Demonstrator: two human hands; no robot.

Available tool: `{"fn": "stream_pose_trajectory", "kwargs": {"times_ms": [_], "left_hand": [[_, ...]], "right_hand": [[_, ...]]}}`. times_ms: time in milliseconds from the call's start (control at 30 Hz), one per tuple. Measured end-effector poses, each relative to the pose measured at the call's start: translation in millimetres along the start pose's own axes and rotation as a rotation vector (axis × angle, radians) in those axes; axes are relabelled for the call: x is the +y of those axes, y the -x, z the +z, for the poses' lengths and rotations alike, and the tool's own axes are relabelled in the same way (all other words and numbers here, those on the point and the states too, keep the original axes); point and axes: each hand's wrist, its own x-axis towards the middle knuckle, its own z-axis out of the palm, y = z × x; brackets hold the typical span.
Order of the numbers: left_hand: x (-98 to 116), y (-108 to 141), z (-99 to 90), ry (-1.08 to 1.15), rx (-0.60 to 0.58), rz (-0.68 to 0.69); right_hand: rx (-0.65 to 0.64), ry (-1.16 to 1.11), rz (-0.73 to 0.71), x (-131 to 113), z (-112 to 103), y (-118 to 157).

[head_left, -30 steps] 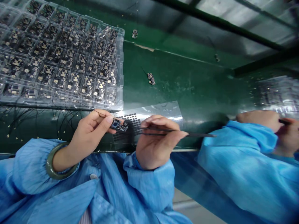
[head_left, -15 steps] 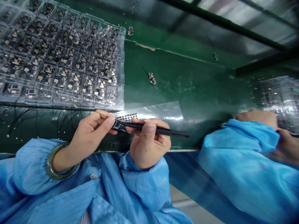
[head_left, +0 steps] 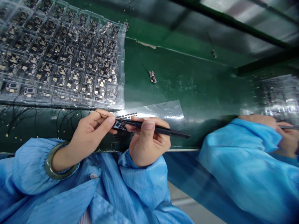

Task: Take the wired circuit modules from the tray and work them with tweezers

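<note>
My left hand (head_left: 91, 133), wearing a pale green bangle (head_left: 50, 165), is closed in a pinch, with thumb and fingers gripping a small, dark rectangular circuit board (head_left: 118, 125) just left of centre, low in the frame. My right hand (head_left: 149, 146) is closed around slim black tweezers (head_left: 163, 131), and their tips reach that board. Both hands sit over a thin clear plastic sheet printed with a black dotted grid (head_left: 158, 111), which lies on a glossy dark green workbench (head_left: 187, 84). A clear plastic compartment tray (head_left: 121, 62) fills the upper left of the frame, and its rows of cells hold small circuit boards with gold patches. Another small circuit board (head_left: 152, 77) lies by itself on the green surface, right of the tray. Fine black strands (head_left: 46, 124) trail across the bench below the tray. My arms are covered by a light blue smock (head_left: 140, 177) with gathered cuffs. At the far right, another person's blue sleeve (head_left: 235, 155) and hand (head_left: 288, 140) reach in, holding a thin dark tool (head_left: 289, 127) beside a blurred second clear tray (head_left: 277, 93).
</note>
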Motion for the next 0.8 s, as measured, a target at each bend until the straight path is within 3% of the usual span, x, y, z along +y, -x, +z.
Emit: {"fn": "stream_pose_trajectory", "kwargs": {"times_ms": [233,500,700,800], "left_hand": [[0.2,-0.7,0.4,-0.003,0.007,-0.004],[3.3,-0.7,0.7,-0.017,0.012,-0.013],[6.9,0.5,2.1,-0.102,0.019,-0.025],[7.2,3.5,1.4,-0.178,-0.019,0.043]], "right_hand": [[-0.048,0.042,-0.159,4.1,-1.8,0.7],[-0.177,0.218,-0.437,9.3,-12.2,-0.3],[-0.184,0.173,-0.356,6.8,-12.4,-1.8],[-0.066,0.104,-0.295,3.2,-10.1,-6.2]]}}
